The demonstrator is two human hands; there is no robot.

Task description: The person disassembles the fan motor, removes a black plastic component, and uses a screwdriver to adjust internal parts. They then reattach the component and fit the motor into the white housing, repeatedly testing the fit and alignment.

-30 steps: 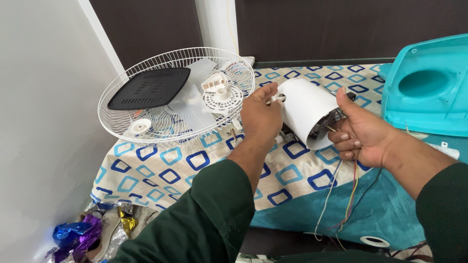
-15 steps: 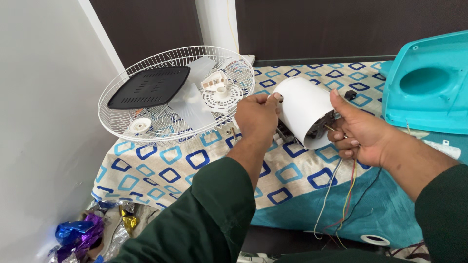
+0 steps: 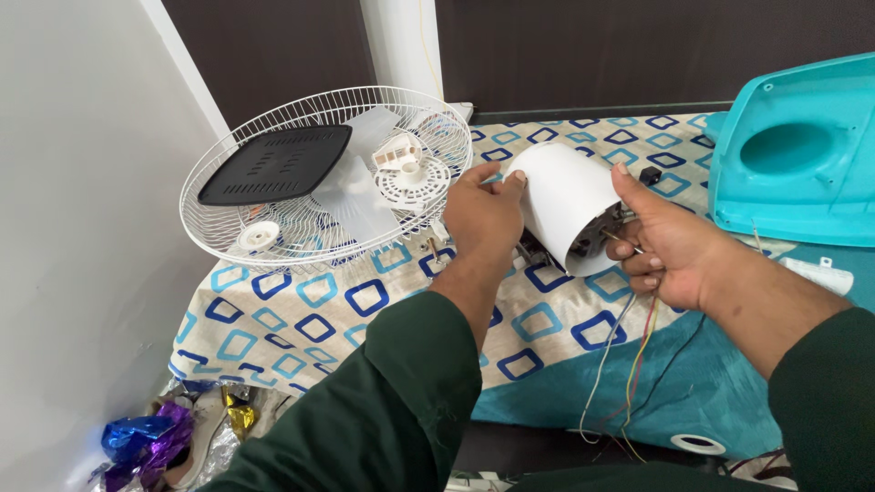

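Both hands sit a bit lower now. Right hand (image 3: 679, 251) fingers clamp the white motor housing's (image 3: 565, 205) open end, steadying it; left hand (image 3: 483, 214) fingers pinch its top. Wires (image 3: 629, 364) dangle below it. Fan grille (image 3: 319, 182) lies beyond-left.

You have one white housing (image 3: 563, 205) in two hands, left (image 3: 483, 219) and right (image 3: 670, 251). Left of the housing sits one grille (image 3: 273, 239) holding one black panel (image 3: 275, 164); right of it, one teal cover (image 3: 802, 155).
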